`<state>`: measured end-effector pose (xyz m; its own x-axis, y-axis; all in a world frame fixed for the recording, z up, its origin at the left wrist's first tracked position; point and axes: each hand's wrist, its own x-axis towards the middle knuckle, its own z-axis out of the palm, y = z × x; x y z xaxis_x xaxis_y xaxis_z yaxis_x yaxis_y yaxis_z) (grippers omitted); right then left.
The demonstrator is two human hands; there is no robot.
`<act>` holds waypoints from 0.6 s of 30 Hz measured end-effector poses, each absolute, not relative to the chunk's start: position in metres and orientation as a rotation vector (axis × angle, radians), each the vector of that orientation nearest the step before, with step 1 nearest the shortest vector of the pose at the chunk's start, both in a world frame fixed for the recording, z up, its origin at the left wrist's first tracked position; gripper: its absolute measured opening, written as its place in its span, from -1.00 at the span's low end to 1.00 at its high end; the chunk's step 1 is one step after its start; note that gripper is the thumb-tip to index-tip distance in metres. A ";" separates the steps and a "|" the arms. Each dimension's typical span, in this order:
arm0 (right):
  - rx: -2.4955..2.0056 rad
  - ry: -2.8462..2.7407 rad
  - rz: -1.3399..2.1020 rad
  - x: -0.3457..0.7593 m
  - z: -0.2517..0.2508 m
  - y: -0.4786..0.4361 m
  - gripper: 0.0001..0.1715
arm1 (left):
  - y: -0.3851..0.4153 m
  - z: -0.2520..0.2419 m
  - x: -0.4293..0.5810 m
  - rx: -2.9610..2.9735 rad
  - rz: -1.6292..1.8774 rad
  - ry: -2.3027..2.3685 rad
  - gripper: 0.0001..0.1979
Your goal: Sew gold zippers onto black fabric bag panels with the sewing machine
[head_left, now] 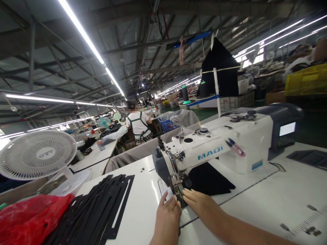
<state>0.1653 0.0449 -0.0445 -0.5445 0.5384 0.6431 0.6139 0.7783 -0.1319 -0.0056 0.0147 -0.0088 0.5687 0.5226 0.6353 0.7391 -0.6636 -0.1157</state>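
A white sewing machine (212, 143) marked MAQI stands before me, with black fabric (211, 178) spread under its arm. My left hand (167, 217) lies just left of the needle area, fingers stretched forward over a small white piece (168, 194) by the presser foot. On the other side of the foot, my right hand (200, 204) rests flat with its fingers extended, fingertips at the edge of a narrow dark piece under the foot. Both hands look open, pressing from above. The needle point and the material beneath my fingers are mostly hidden.
Left on the table lies a pile of black cut pieces (94, 211) with slots, beside a red plastic bag (33, 217). Behind them stands a white fan (43, 154). Pink-handled thread snips (235, 148) rest on the machine. A person (139, 124) works farther back.
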 end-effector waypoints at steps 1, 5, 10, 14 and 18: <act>-0.866 -2.277 -0.125 0.162 -0.047 0.048 -0.76 | 0.016 -0.008 -0.006 -2.438 -0.789 -1.026 -0.74; -0.875 -2.292 -0.072 0.159 -0.045 0.053 -0.75 | 0.024 -0.012 -0.009 -2.443 -0.727 -1.063 -0.72; -0.892 -2.291 -0.033 0.169 -0.031 0.050 -0.70 | 0.032 -0.020 -0.012 -2.441 -0.724 -1.116 -0.75; -0.892 -2.302 -0.013 0.175 -0.023 0.047 -0.71 | 0.036 -0.023 -0.011 -2.440 -0.713 -1.132 -0.80; -0.892 -2.331 0.022 0.176 -0.021 0.048 -0.69 | 0.039 -0.026 -0.012 -2.443 -0.703 -1.153 -0.86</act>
<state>0.1761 0.0483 -0.0206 -0.5691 0.6057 0.5561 0.5951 0.7701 -0.2298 -0.0116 0.0386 -0.0256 0.5460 0.6147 0.5692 0.7875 -0.6084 -0.0983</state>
